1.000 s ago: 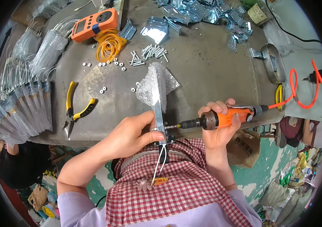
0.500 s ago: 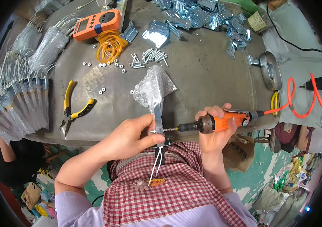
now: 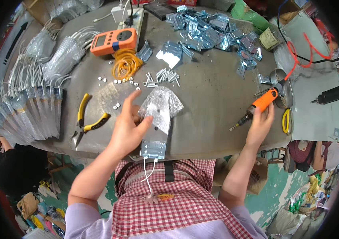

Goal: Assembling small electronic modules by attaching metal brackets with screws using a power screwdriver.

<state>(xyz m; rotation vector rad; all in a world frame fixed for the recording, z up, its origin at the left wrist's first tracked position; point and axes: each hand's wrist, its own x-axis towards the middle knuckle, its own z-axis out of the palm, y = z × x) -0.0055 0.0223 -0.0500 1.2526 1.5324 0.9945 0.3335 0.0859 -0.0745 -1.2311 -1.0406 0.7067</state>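
A flat metal part, partly wrapped in bubble wrap, lies near the table's front edge. Its near end has a shiny metal bracket, from which two white wires hang toward my apron. My left hand is at the part's left side, thumb and index finger spread and the thumb over its edge. Off to the right, my right hand grips an orange power screwdriver, its bit pointing down and left over the table. Beyond the part lie several loose screws and small white nuts or spacers.
Yellow-handled pliers lie to the left, beside a fan of wrapped parts. Farther back are an orange meter, yellow rubber bands and piled metal brackets. At right stand a metal dish and a black screwdriver.
The screwdriver has moved right, away from the part, in my right hand. The part has gone from edge-up to flat on the table, and my left hand's grip has loosened.
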